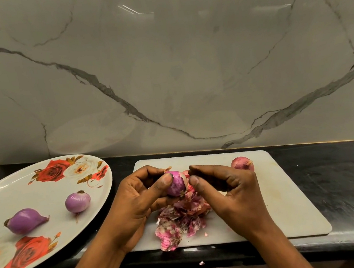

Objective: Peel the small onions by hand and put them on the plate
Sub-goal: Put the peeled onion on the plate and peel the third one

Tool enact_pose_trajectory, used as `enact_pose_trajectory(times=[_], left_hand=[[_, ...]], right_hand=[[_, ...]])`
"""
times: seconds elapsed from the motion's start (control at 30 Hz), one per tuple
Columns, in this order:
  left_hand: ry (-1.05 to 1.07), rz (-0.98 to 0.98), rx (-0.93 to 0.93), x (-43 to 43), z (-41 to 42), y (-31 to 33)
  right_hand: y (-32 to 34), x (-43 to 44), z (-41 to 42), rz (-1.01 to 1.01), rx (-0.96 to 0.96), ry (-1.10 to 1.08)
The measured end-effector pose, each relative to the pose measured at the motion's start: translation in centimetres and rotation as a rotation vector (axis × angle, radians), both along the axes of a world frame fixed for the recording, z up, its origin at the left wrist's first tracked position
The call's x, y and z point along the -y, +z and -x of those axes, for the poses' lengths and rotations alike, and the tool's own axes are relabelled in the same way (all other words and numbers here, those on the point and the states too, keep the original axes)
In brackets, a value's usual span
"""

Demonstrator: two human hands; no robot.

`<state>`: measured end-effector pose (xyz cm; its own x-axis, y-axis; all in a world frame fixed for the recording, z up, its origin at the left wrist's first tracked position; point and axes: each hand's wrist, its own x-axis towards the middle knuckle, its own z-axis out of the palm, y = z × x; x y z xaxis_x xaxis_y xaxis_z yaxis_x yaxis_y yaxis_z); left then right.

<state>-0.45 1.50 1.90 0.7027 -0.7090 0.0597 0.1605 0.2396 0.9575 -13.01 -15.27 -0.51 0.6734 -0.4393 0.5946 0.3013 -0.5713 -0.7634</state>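
One onion (175, 183) mid-peel at frame centre, clasped by the curled fingers and thumb of the left grip (139, 199), mostly bare purple with scraps of dry skin clinging. Right grip (228, 185) just beside it, thumb and fingertips drawn together at the loose skin; true pinch or mere touch, cannot tell. Directly below, a heap of shed skins (181, 219) on the white cutting board (289, 198). Further right on that board, an unpeeled onion (242, 163) waiting. Out at lower left, a long peeled onion (25, 220) and a round peeled onion (78, 202), lying apart on the flowered plate (13, 196). Black table (342, 181) beneath all. Roughly halfway, judging by this count: two done, one nearly stripped, one untouched.
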Motion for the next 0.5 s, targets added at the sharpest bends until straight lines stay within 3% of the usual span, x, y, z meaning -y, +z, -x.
enact_pose_trajectory(times=[0.13, 0.5], left_hand=[[0.004, -0.006, 0.019, 0.08, -0.06, -0.05], [-0.015, 0.028, 0.009, 0.07, -0.21, -0.34]], right_hand=[[0.29, -0.36, 0.12, 0.078, -0.027, 0.081], [-0.29, 0.32, -0.27, 0.107, -0.027, -0.003]])
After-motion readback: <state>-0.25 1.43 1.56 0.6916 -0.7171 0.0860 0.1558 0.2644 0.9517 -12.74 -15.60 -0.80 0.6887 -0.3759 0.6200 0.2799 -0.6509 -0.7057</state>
